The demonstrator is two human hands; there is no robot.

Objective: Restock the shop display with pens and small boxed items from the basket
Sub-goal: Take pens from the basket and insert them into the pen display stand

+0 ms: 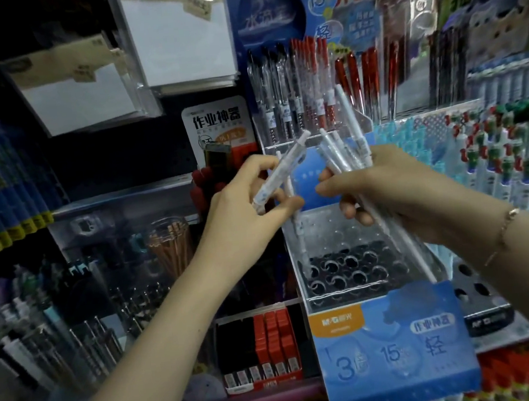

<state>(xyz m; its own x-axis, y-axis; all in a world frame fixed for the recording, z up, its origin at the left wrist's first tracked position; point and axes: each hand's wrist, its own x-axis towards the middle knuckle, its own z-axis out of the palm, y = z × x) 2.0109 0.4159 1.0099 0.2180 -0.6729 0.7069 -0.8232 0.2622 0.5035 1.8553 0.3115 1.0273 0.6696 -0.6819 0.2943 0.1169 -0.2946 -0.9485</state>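
Two bare forearms are seen reaching toward a clear pen holder (344, 270) on the shop shelf. One white pen (281, 172) is pinched in the left hand (251, 208); a bundle of white pens (349, 153) is clutched in the right hand (381, 189). If the right grip is loosened, pens could be dropped past the holder's empty holes.

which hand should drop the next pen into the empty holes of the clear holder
Left. The left hand pinches a single white pen above the clear holder, while the right hand grips a whole bundle of pens.
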